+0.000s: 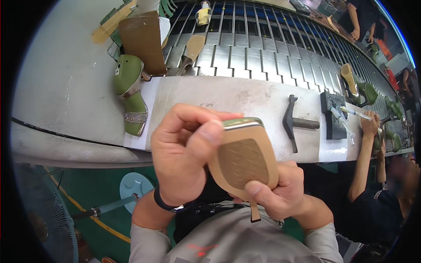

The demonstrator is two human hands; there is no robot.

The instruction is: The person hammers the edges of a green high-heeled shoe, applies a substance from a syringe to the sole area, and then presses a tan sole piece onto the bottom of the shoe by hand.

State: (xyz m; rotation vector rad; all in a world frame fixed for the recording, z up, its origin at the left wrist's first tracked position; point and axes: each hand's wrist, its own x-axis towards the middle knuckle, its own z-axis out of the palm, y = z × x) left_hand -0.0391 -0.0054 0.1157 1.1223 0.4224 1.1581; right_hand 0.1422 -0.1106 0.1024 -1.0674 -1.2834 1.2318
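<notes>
Pale worktop (188,90) is stretching ahead; the shoe (244,162) is showing its sole between left hand (182,149), pinching the toe edge, and right hand (283,193), clasping near the heel (254,213): probably light, stiff, suiting an edge grip.

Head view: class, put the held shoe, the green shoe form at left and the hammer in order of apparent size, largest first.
1. Held shoe, perhaps enlarged by nearness.
2. Green shoe form.
3. Hammer, slimmer and shorter.
</notes>
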